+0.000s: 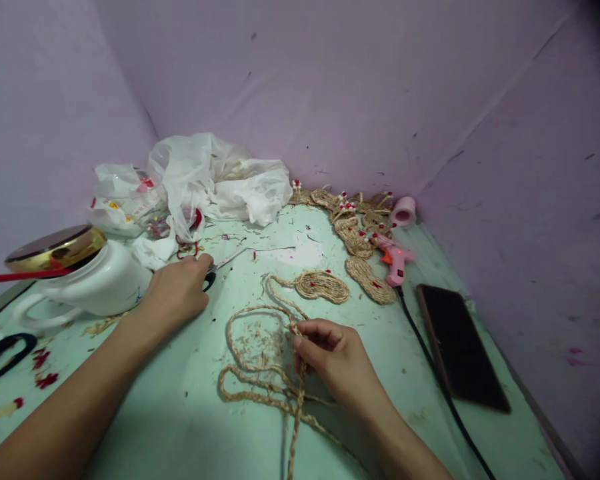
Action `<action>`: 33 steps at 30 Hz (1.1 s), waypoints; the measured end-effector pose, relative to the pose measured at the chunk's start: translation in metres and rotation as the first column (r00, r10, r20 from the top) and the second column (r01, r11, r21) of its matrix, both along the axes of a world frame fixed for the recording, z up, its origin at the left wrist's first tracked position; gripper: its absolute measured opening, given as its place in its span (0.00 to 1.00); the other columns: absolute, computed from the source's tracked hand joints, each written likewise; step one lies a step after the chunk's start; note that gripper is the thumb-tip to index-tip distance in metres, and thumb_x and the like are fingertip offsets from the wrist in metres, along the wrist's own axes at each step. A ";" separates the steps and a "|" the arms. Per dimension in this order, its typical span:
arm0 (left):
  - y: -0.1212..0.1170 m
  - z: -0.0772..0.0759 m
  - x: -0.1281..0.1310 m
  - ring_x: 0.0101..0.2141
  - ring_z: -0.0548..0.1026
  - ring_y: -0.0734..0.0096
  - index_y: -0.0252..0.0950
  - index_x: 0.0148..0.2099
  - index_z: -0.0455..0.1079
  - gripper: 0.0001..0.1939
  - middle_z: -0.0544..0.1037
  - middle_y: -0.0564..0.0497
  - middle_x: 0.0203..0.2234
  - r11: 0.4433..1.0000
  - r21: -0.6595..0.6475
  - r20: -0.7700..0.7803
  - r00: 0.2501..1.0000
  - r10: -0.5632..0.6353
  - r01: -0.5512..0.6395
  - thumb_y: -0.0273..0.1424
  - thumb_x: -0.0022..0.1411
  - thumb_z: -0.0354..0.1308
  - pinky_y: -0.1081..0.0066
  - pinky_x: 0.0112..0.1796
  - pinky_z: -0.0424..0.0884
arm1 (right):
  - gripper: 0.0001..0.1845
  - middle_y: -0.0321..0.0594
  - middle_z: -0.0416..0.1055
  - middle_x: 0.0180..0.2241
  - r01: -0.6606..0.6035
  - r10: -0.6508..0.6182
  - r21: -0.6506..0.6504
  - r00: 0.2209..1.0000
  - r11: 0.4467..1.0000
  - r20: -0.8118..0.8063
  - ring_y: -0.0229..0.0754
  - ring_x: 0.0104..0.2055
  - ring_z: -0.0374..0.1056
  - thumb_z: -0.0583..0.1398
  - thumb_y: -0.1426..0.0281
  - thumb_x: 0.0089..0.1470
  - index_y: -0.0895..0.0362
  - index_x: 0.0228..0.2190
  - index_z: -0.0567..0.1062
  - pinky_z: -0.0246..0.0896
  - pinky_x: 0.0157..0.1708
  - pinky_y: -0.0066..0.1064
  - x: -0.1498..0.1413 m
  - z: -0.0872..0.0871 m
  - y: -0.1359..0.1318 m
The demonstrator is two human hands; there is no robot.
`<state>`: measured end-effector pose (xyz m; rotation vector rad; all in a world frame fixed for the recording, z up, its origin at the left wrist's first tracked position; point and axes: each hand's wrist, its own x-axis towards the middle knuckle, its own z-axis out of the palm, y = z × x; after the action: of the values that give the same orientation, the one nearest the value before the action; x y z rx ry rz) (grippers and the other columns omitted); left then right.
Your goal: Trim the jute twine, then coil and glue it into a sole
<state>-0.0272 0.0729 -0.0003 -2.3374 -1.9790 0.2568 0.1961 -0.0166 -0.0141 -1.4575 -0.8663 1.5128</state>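
My left hand (180,287) is closed around the dark handles of a pair of scissors (229,259), whose blades point right and away, low over the table. My right hand (330,343) pinches a braided straw cord (300,380) between thumb and fingertips. Loops of the cord lie on the table to the left of this hand, and one strand runs off toward the near edge. Just beyond the fingers lies a coiled straw sole shape (323,287), with cord trailing from its left end. A second coiled sole (370,280) sits to its right.
A pink glue gun (396,259) with a black cable lies right, near a phone (463,347). Finished straw pieces (353,237) line the back beside a pink tape roll (404,211). White plastic bags (220,180) and a white teapot (100,280) stand left. Straw scraps litter the green table.
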 end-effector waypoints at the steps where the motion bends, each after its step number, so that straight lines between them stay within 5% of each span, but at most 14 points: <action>1: 0.001 0.000 -0.001 0.33 0.73 0.53 0.37 0.40 0.62 0.18 0.74 0.42 0.33 1.000 -0.005 0.015 1.000 -0.006 0.006 0.23 0.44 0.46 0.66 0.26 0.62 | 0.10 0.32 0.65 0.11 0.003 -0.003 -0.006 1.000 1.000 -0.025 0.33 0.14 0.59 0.64 0.67 0.32 0.61 0.21 0.74 0.52 0.17 0.25 0.000 0.000 0.000; 8: 0.006 0.000 -0.016 0.30 0.72 0.56 0.39 0.38 0.62 0.18 0.74 0.47 0.28 0.977 -0.054 0.356 0.910 0.211 -0.206 0.26 0.40 0.48 0.66 0.26 0.62 | 0.15 0.30 0.64 0.11 0.071 -0.079 -0.072 0.990 0.995 -0.118 0.33 0.13 0.60 0.67 0.65 0.28 0.61 0.21 0.75 0.57 0.17 0.27 0.001 0.002 0.000; 10: 0.004 -0.001 -0.015 0.29 0.72 0.62 0.38 0.39 0.61 0.19 0.74 0.49 0.27 0.974 -0.124 0.568 0.791 0.228 -0.192 0.26 0.39 0.48 0.68 0.26 0.64 | 0.14 0.30 0.64 0.11 0.090 -0.097 -0.066 0.989 0.994 -0.114 0.32 0.13 0.58 0.67 0.66 0.29 0.61 0.21 0.74 0.57 0.15 0.26 0.000 0.003 0.000; 14: -0.013 0.006 0.004 0.29 0.72 0.68 0.38 0.40 0.60 0.20 0.73 0.52 0.26 0.970 -0.241 0.901 0.378 0.214 0.024 0.27 0.39 0.50 0.72 0.28 0.66 | 0.11 0.31 0.64 0.11 0.110 -0.113 -0.031 0.989 0.993 -0.096 0.32 0.12 0.58 0.66 0.68 0.31 0.61 0.21 0.74 0.54 0.13 0.25 0.001 0.004 0.001; 16: -0.027 0.014 0.017 0.26 0.69 0.73 0.37 0.42 0.59 0.20 0.71 0.54 0.25 0.976 -0.198 0.934 0.321 0.159 0.090 0.28 0.42 0.51 0.74 0.27 0.64 | 0.10 0.31 0.64 0.10 0.127 -0.128 -0.019 0.989 0.992 -0.081 0.33 0.12 0.59 0.65 0.69 0.31 0.61 0.20 0.74 0.54 0.13 0.25 0.001 0.004 0.002; 19: -0.047 0.023 0.035 0.21 0.63 0.77 0.39 0.49 0.60 0.23 0.66 0.58 0.20 0.957 -0.198 0.879 0.471 0.078 0.211 0.30 0.47 0.51 0.77 0.23 0.60 | 0.09 0.31 0.64 0.10 0.169 -0.169 -0.004 0.984 0.986 -0.047 0.33 0.11 0.59 0.65 0.69 0.31 0.62 0.21 0.74 0.53 0.13 0.25 0.003 0.006 0.003; 23: -0.064 0.020 0.048 0.28 0.68 0.72 0.42 0.47 0.65 0.19 0.71 0.55 0.27 0.901 -0.164 0.679 0.708 -0.191 0.401 0.32 0.49 0.54 0.73 0.30 0.63 | 0.08 0.31 0.65 0.10 0.195 -0.195 0.022 0.980 0.980 -0.026 0.33 0.11 0.59 0.64 0.70 0.33 0.61 0.21 0.74 0.54 0.14 0.25 0.003 0.007 0.004; 33: -0.070 -0.012 0.045 0.30 0.72 0.64 0.41 0.55 0.58 0.26 0.74 0.48 0.32 0.879 0.005 0.429 0.793 -0.432 0.476 0.30 0.52 0.48 0.67 0.28 0.64 | 0.07 0.31 0.65 0.12 0.192 -0.191 0.012 0.981 0.981 -0.016 0.32 0.12 0.58 0.63 0.71 0.32 0.61 0.20 0.74 0.56 0.13 0.26 0.003 0.011 0.005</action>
<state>0.0175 0.0034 -0.0120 -3.0512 -1.4657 -0.2003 0.1989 -0.0119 -0.0033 -1.4732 -0.7041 1.3703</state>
